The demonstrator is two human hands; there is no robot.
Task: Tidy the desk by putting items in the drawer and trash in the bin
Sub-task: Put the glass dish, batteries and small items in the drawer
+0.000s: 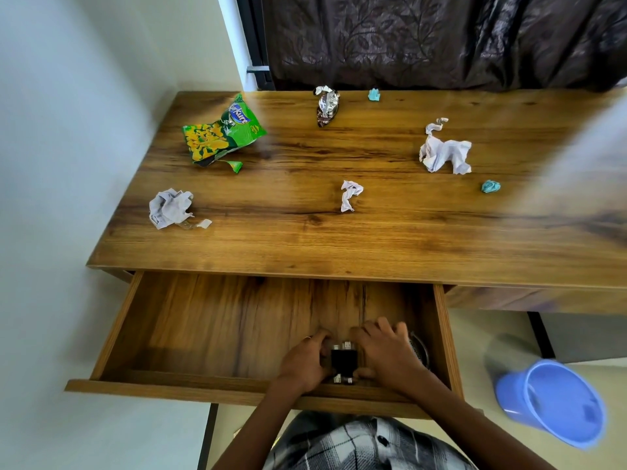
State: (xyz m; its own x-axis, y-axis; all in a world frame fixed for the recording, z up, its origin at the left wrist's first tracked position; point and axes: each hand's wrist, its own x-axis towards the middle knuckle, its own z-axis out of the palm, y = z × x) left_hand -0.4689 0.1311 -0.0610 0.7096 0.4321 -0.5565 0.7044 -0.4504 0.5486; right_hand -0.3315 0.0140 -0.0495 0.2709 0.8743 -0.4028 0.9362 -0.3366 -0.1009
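Meanwhile, a small black object (344, 360) with metal parts is being set down in the open drawer (217, 329) by both hands.

It is gripped from either side near the drawer's front wall, the left hand (303, 362) and right hand (385, 351) curled round it, wrists bent down over the edge. Fingers could be caught if the drawer is pushed early. Crumpled paper (444, 152) and a green snack wrapper (220, 134) lie on the tabletop (339, 245); a blue bin (556, 405) sits lower right.
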